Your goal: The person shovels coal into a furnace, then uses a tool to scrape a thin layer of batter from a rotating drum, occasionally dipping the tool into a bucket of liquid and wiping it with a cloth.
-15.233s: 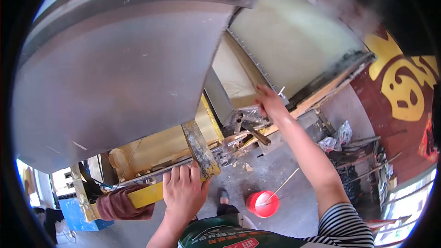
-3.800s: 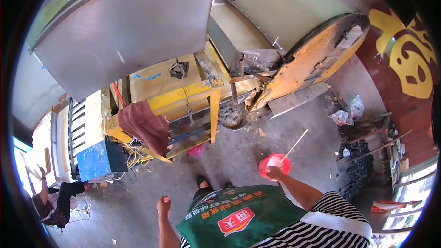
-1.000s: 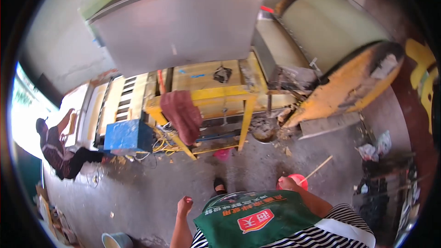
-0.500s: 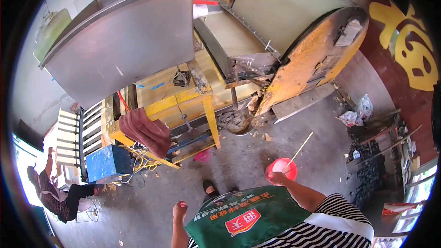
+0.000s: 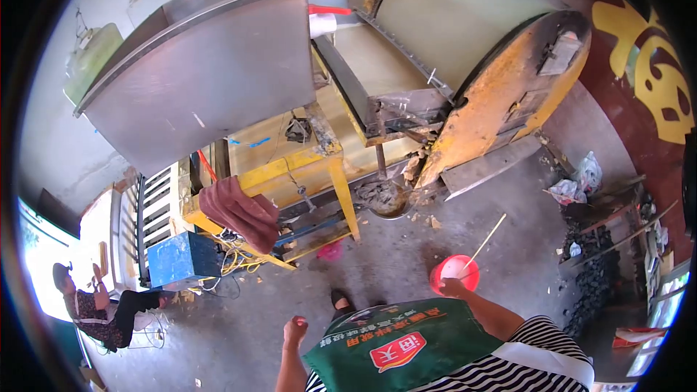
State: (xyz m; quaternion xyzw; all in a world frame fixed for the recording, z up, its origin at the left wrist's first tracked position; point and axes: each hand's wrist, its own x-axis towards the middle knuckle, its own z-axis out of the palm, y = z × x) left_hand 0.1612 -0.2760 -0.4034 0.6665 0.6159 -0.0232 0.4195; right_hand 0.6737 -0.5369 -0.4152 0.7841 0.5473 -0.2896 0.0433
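Observation:
My right hand (image 5: 454, 289) is closed at the near rim of a small red bucket (image 5: 472, 276). The exact grip is hidden from above. Pale contents show inside the bucket, and a thin light stick (image 5: 488, 238) leans out of it to the upper right. My left hand (image 5: 295, 329) hangs on the left of my green apron (image 5: 406, 330), its fingers curled into a fist. A small reddish spot shows at those fingers, too small to name.
Ahead stand a yellow frame (image 5: 347, 203) with a brown towel (image 5: 239, 214), a steel tank (image 5: 210, 80) and a large drum machine (image 5: 501, 94). A blue box (image 5: 181, 260) with cables is at left. Another person (image 5: 102, 308) sits far left; coal (image 5: 587, 276) lies at right.
The whole view has shifted slightly, so things appear further right and lower. The seated person's arm and head have moved. My hands keep nearly the same pose.

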